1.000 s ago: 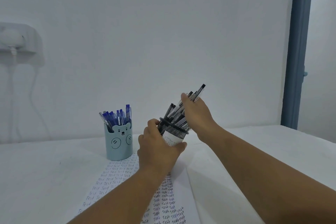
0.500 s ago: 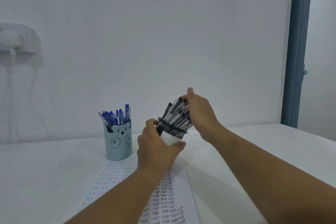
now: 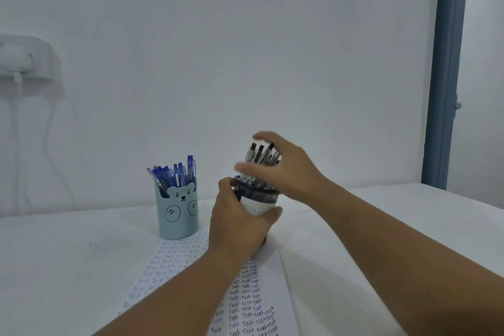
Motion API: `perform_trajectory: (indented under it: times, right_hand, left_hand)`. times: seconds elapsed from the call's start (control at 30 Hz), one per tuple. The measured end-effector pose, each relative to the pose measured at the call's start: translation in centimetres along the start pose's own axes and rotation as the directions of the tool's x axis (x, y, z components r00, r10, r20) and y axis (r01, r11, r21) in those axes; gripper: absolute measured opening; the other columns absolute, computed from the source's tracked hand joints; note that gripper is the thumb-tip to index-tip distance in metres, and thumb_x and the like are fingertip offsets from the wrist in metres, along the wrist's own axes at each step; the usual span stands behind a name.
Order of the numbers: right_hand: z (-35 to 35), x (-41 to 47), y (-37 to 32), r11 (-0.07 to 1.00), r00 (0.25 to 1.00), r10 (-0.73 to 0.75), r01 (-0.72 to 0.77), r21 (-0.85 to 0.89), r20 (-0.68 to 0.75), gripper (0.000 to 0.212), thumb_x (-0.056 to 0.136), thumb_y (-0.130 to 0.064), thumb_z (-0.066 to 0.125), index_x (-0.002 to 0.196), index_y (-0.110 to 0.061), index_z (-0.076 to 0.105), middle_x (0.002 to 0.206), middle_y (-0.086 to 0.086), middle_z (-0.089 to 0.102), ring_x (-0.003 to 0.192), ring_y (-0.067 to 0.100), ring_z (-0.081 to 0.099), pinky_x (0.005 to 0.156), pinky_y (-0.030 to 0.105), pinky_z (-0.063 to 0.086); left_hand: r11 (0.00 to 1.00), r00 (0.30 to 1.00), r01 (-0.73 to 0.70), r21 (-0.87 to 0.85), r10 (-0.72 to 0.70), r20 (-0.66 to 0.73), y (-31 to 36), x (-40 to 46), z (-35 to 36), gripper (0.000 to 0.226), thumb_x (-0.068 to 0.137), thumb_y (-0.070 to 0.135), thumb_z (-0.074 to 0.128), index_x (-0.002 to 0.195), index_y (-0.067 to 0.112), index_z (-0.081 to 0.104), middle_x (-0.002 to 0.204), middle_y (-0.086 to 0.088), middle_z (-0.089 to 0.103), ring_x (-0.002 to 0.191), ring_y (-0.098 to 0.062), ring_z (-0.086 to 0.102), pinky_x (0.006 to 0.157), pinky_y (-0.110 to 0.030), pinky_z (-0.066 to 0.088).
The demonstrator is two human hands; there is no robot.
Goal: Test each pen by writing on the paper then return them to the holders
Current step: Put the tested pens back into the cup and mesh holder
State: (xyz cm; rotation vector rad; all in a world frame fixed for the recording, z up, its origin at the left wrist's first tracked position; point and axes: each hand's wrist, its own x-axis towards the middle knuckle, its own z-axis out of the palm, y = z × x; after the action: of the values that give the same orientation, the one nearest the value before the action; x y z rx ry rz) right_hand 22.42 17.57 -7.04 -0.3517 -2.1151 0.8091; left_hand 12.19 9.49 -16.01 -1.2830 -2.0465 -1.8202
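Left hand (image 3: 240, 224) wrapped around mesh holder (image 3: 257, 195) on desk (image 3: 68, 259), steadying it. Right hand (image 3: 283, 172) open, blurred, fingers spread against black pens (image 3: 260, 157) standing inside. Probably settling returned pens. Next: release holder. Blue pens (image 3: 174, 174) in bear cup (image 3: 177, 209) left of hands; paper (image 3: 245, 303) beneath the left forearm.

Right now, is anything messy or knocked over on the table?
Nothing is spilled. The black mesh holder looks a bit tilted in the left hand, its black pens fanned out under the blurred right hand.
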Motion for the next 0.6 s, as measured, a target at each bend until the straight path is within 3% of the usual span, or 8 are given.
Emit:
perform_trajectory:
  times: [0.1,0.2,0.3,0.33,0.4,0.47,0.53,0.6]
  right_hand:
    - [0.9,0.2,0.4,0.998,0.992,-0.035,0.027,-0.065,-0.122,0.024,0.077,-0.036,0.081,0.091,-0.029,0.063,0.084,-0.009,0.068,0.073,0.007,0.065,0.07,0.027,0.058]
    - [0.8,0.6,0.3,0.995,0.973,-0.088,0.094,0.02,-0.214,0.023,0.085,-0.021,0.07,0.103,-0.03,0.059,0.096,-0.006,0.065,0.071,0.014,0.063,0.071,0.03,0.058]
    - [0.7,0.5,0.4,0.992,0.988,-0.125,0.124,-0.015,-0.086,0.053,0.088,-0.024,0.068,0.128,-0.05,0.044,0.121,-0.012,0.052,0.088,0.01,0.06,0.082,0.031,0.055]
    - [0.7,0.5,0.6,0.991,0.991,-0.128,0.127,-0.04,-0.035,0.051,0.089,-0.03,0.069,0.129,-0.051,0.045,0.126,-0.015,0.051,0.099,0.008,0.059,0.089,0.031,0.053]
    - [0.7,0.6,0.8,0.994,0.994,-0.109,0.109,-0.002,0.004,0.027,0.092,-0.046,0.066,0.119,-0.047,0.061,0.124,-0.022,0.056,0.112,-0.001,0.055,0.099,0.028,0.047]
    - [0.7,0.7,0.5,0.993,0.993,-0.106,0.109,0.05,-0.054,0.022,0.097,-0.05,0.056,0.105,-0.037,0.072,0.115,-0.023,0.061,0.109,-0.006,0.055,0.096,0.023,0.044]
    - [0.6,0.9,0.4,0.993,0.99,-0.113,0.109,-0.046,-0.088,0.024,0.101,-0.04,0.054,0.103,-0.028,0.075,0.11,-0.022,0.063,0.104,-0.002,0.059,0.092,0.021,0.046]
    - [0.5,1.0,-0.1,0.985,0.997,-0.074,0.075,-0.156,0.014,0.024,0.101,-0.036,0.052,0.104,-0.025,0.074,0.102,-0.016,0.069,0.095,0.009,0.065,0.088,0.028,0.053]
  left_hand:
    - [1.0,0.999,-0.024,0.002,0.024,0.036,0.1,-0.3,0.1,0.083,0.059,0.041,0.094,0.116,0.035,0.035,0.107,0.013,0.061,0.091,-0.006,0.066,0.076,-0.027,0.059]
    - [0.999,0.999,-0.027,-0.019,0.027,0.038,0.4,-0.4,0.2,0.083,0.059,0.039,0.095,0.117,0.034,0.035,0.107,0.014,0.061,0.09,-0.005,0.066,0.074,-0.024,0.058]
    - [1.0,0.999,-0.006,-0.028,0.008,0.044,0.5,-0.4,0.3,0.082,0.059,0.038,0.095,0.115,0.032,0.036,0.106,0.015,0.061,0.089,-0.003,0.065,0.071,-0.019,0.055]
    - [0.999,0.999,0.002,-0.032,-0.001,0.04,0.4,-0.4,0.3,0.081,0.059,0.038,0.095,0.115,0.032,0.037,0.105,0.015,0.062,0.088,-0.002,0.065,0.071,-0.019,0.055]
    - [1.0,1.0,0.015,-0.026,-0.014,0.027,0.3,-0.3,0.1,0.081,0.057,0.04,0.095,0.113,0.032,0.037,0.103,0.015,0.062,0.087,-0.001,0.065,0.072,-0.022,0.056]
    - [1.0,1.0,0.018,-0.006,-0.018,0.019,0.4,-0.3,-0.1,0.08,0.056,0.044,0.094,0.111,0.034,0.038,0.101,0.016,0.063,0.086,-0.002,0.065,0.074,-0.027,0.057]
    - [1.0,1.0,0.011,0.01,-0.011,0.026,0.6,-0.4,0.0,0.08,0.055,0.047,0.094,0.11,0.034,0.038,0.1,0.017,0.063,0.086,0.0,0.065,0.075,-0.028,0.058]
    - [1.0,0.999,0.005,0.014,-0.005,0.036,0.7,-0.6,0.2,0.079,0.054,0.048,0.095,0.108,0.031,0.039,0.099,0.017,0.062,0.085,0.003,0.064,0.071,-0.022,0.056]
